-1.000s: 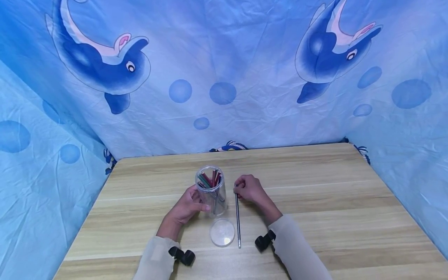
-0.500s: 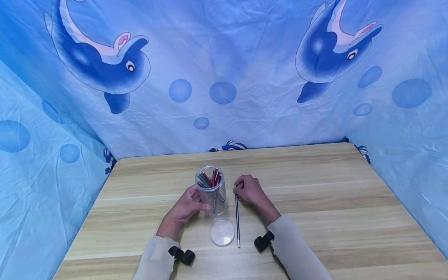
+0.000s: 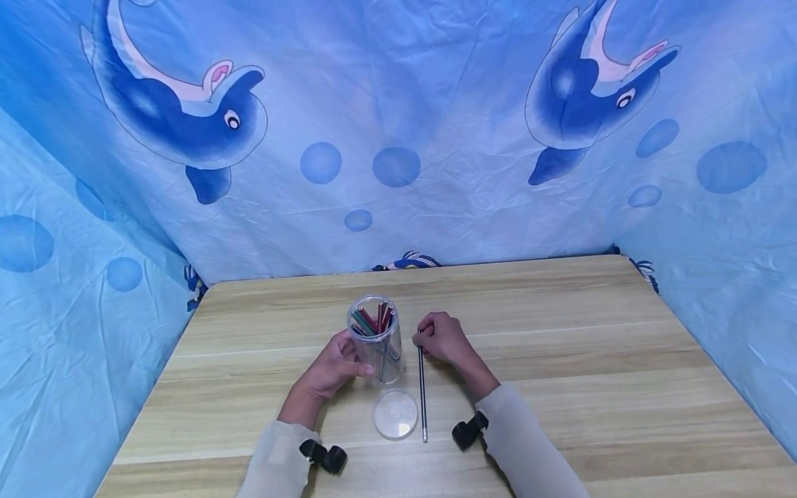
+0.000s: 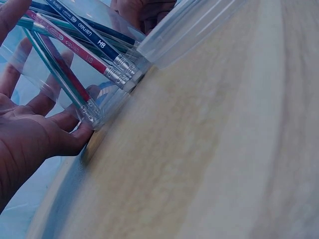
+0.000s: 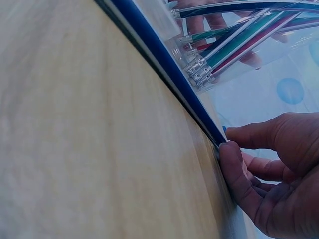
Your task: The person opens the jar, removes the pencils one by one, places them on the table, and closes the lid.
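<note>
By the right hand (image 3: 443, 337), the far end of a dark blue pencil (image 3: 423, 394) is pinched between thumb and fingertip, its remaining length being stretched over the wooden surface (image 3: 560, 360) from that hand back toward the person, just right of a clear round lid (image 3: 395, 415). A clear cylindrical container (image 3: 391, 363), stood upright to the left of the pencil and apart from it, is gripped around its left side by the left hand (image 3: 334, 364), with the thumb laid across the near wall. Inside it, green, red and blue pencils (image 3: 376, 321) are held at differing slants.
</note>
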A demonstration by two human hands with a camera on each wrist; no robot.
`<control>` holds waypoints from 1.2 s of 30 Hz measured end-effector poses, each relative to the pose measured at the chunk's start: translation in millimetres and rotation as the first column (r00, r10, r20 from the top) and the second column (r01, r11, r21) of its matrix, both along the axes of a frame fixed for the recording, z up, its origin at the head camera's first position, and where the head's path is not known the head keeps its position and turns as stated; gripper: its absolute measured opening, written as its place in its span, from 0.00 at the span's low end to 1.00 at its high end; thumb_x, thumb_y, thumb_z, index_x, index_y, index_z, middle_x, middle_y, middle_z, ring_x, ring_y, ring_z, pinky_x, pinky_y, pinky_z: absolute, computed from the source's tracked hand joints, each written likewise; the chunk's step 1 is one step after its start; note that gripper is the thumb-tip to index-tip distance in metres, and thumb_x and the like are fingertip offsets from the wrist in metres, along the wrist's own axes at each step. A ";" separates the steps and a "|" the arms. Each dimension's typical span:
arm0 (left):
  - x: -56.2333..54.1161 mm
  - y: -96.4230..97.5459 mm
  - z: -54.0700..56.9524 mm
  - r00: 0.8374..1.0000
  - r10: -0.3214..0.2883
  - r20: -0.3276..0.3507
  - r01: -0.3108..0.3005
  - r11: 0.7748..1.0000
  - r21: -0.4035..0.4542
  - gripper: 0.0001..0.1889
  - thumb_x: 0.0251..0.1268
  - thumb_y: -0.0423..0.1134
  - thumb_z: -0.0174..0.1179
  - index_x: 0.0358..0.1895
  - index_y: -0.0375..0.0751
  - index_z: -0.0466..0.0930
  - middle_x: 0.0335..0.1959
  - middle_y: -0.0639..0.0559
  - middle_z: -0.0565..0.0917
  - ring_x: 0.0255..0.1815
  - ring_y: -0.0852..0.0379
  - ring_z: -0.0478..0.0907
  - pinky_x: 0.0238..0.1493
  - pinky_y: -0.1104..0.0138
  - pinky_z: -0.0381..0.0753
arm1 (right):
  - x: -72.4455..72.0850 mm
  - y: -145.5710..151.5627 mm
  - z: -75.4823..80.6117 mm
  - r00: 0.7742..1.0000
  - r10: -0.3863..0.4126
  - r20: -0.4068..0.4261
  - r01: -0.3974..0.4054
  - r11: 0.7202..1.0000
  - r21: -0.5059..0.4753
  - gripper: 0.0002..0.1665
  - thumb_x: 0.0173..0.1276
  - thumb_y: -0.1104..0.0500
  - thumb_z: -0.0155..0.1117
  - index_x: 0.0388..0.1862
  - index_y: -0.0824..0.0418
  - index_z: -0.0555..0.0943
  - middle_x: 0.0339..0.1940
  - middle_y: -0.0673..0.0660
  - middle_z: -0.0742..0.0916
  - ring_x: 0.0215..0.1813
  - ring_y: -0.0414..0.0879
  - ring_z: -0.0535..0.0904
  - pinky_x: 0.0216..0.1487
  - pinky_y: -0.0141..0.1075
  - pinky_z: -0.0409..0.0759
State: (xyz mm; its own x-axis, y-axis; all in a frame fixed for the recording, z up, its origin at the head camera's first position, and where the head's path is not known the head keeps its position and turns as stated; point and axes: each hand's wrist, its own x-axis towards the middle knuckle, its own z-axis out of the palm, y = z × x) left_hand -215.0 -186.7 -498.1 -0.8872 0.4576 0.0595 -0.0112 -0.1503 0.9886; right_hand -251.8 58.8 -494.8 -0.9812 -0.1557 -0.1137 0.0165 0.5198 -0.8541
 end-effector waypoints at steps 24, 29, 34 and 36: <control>0.6 0.0 -1.8 1.000 -0.009 -0.003 0.009 1.000 0.009 0.43 0.43 0.29 0.74 0.70 0.42 0.70 0.71 0.47 0.72 0.76 0.51 0.59 0.77 0.47 0.39 | 30.2 -11.5 78.4 0.981 -0.156 -0.118 0.083 0.876 -0.475 0.06 0.73 0.62 0.60 0.44 0.65 0.79 0.31 0.59 0.81 0.27 0.50 0.79 0.30 0.40 0.86; -1.5 -0.3 -2.1 1.000 -0.008 -0.003 0.008 1.000 0.006 0.43 0.44 0.29 0.75 0.71 0.43 0.70 0.71 0.48 0.72 0.77 0.50 0.58 0.77 0.46 0.39 | 51.0 -14.9 104.0 0.962 -0.115 -0.246 -0.006 0.896 -0.444 0.04 0.72 0.64 0.61 0.41 0.64 0.80 0.33 0.58 0.82 0.32 0.54 0.81 0.32 0.41 0.86; -2.9 -0.7 -3.4 1.000 -0.011 -0.002 0.011 1.000 0.016 0.43 0.45 0.28 0.74 0.71 0.43 0.70 0.71 0.48 0.72 0.76 0.52 0.60 0.77 0.47 0.39 | 64.9 -20.9 115.1 0.930 -0.089 -0.356 -0.041 0.939 -0.343 0.03 0.67 0.64 0.64 0.39 0.61 0.82 0.33 0.55 0.84 0.36 0.48 0.80 0.33 0.34 0.81; -3.4 -1.1 -4.1 1.000 -0.014 -0.005 0.014 1.000 0.017 0.43 0.45 0.28 0.74 0.71 0.42 0.70 0.71 0.48 0.72 0.76 0.52 0.60 0.77 0.47 0.39 | 66.2 -23.4 114.5 0.923 -0.086 -0.376 -0.043 0.946 -0.320 0.03 0.66 0.64 0.65 0.38 0.61 0.82 0.32 0.53 0.84 0.36 0.46 0.78 0.32 0.32 0.78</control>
